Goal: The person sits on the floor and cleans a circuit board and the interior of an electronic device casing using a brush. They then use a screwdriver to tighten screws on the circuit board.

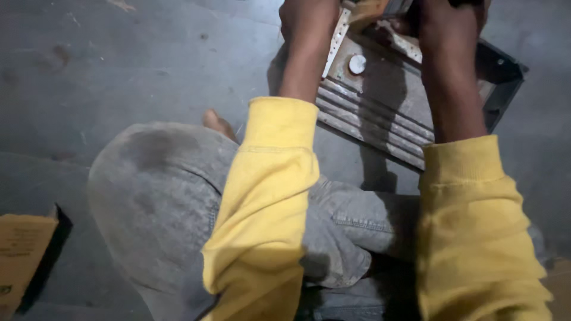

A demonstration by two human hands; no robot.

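Crouching on the concrete floor, both hands worked at a ribbed metal piece. Left hand sat beside a pale perforated strip, right hand just past it; finger grip couldn't be made out, cropped off.

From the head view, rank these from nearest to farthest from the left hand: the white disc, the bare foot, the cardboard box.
From the left hand:
1. White disc, just right, on the metal part.
2. Bare foot, below left, by the knee.
3. Cardboard box, far bottom-left corner.
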